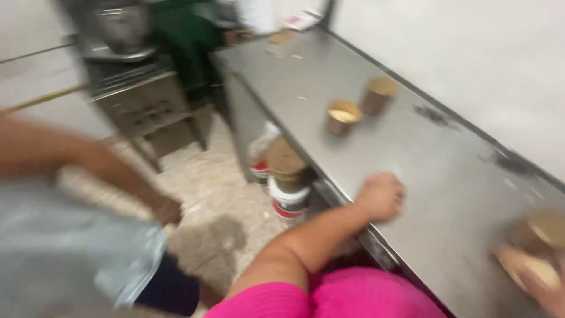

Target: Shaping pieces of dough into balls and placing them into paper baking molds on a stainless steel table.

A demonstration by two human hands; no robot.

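Note:
The picture is blurred by motion. My left hand (381, 196), on an arm in a pink sleeve, rests as a closed fist on the steel table (447, 176) near its front edge. My right hand (550, 291) shows only partly at the bottom right corner, wrapped on a tilted brown paper cup (521, 265). Another brown cup (547, 229) stands just behind it. Two more brown paper cups (343, 116) (378, 94) stand farther along the table, one holding a pale filling.
Another person in a light blue shirt stands at left, their hand (166, 210) hanging low. White and red tubs (288, 203) are stacked under the table. A metal stand with a pot (120, 29) is at the far left. A wall (471, 59) runs along the table's right side.

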